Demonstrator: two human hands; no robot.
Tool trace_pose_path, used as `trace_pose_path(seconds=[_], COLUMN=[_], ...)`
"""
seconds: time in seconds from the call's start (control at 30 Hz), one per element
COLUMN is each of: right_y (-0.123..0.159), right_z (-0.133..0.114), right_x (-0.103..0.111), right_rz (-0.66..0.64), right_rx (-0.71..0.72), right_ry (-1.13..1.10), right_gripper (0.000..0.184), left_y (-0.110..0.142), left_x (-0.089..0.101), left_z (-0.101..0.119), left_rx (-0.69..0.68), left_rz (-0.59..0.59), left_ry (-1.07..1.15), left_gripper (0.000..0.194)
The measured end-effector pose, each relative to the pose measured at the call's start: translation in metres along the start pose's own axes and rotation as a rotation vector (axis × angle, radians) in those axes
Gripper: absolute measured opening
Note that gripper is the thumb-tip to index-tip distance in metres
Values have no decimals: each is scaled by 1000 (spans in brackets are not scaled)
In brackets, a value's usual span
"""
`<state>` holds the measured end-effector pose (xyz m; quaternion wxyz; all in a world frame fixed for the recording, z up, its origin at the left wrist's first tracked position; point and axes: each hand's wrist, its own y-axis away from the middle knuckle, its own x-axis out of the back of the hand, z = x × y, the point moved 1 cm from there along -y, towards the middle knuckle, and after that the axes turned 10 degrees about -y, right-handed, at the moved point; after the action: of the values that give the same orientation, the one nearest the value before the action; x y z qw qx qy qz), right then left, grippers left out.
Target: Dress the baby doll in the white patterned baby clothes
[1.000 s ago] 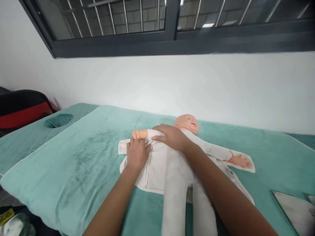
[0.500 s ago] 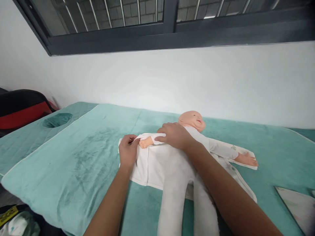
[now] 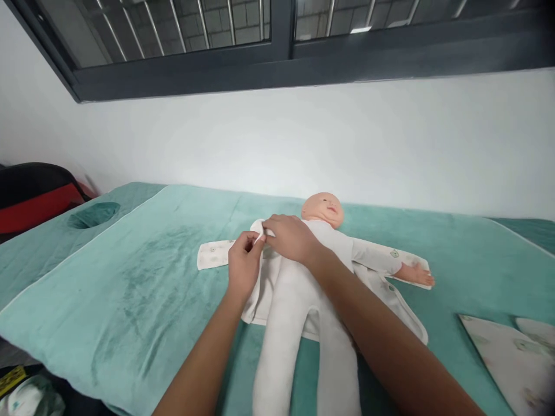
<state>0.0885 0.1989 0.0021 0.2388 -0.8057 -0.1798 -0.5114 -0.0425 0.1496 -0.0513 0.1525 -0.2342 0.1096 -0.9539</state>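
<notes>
A baby doll [image 3: 299, 292] in white clothing lies on its back, its head [image 3: 323, 209] toward the wall. A white printed jacket [image 3: 401, 306] is spread open beneath it. The doll's arm on the right side is stretched out, with its bare hand [image 3: 415, 274] on a printed sleeve. At the doll's other side, my left hand [image 3: 246, 263] pinches a fold of white cloth [image 3: 259, 226]. My right hand [image 3: 292, 238] touches it from the opposite side, fingers closed on the cloth. The doll's hand there is hidden. A flat printed sleeve [image 3: 214, 254] lies left of my left hand.
A green plush cover [image 3: 143, 277] lies over the bed, with a round hole [image 3: 94, 215] at the left. Folded printed cloth [image 3: 507, 358] rests at the lower right. A black and red bag [image 3: 39, 199] stands at far left. Behind is a white wall [image 3: 217, 144] below a window.
My left hand has moved right, close to my right hand, bringing the jacket's edge over the doll's hand, which was visible before. The printed sleeve at left is now uncovered. The view has shifted slightly.
</notes>
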Motion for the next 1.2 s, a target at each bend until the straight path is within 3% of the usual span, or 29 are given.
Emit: trace_pose_path(seconds=[0.07,0.13,0.2,0.27,0.33,0.43,0.57,0.7,0.83,0.93,1.0,1.03,1.1,1.2], right_y=[15,35,55,68,73,72,68,60,50,47,48,49,51,57], right_z=[18,46,77,105,123,130,117,98,88,88,89,90,92,98], right_x=[22,47,64,68,61,46,44,43,27,18,17,17,18,23], right_rz=[150,263,242,150,42,-65,-102,-126,-111,-83,-74,-71,-60,-13], right_rx=[-100,-332,-615,-748,-707,-583,-490,-295,-301,-324,-319,-319,-342,-421], right_ry=[-112,-105,-39,-55,-184,-412,-528,-568,-523,-519,-527,-530,-528,-462], right_gripper=[28,37,53,64,71,76,75,69,72,69,67,66,67,70], left_y=[0,0,0,-3,-7,-15,-27,-37,-33,-13,5,13,22,20], left_x=[-3,-4,-3,0,2,2,-6,-13,-2,19,31,36,43,39], left_z=[-4,-10,-14,-14,-11,-4,7,17,35,72,102,115,129,113], left_rx=[61,89,106,145,205,254,153,42,60,128,103,73,29,4], left_rz=[23,41,45,25,-23,-105,-108,-83,-115,-309,-650,-741,-727,-510], left_ry=[8,-56,-155,-238,-275,-245,-157,-165,-175,-51,179,266,349,273], left_gripper=[23,24,24,26,31,37,19,12,13,19,29,32,33,31])
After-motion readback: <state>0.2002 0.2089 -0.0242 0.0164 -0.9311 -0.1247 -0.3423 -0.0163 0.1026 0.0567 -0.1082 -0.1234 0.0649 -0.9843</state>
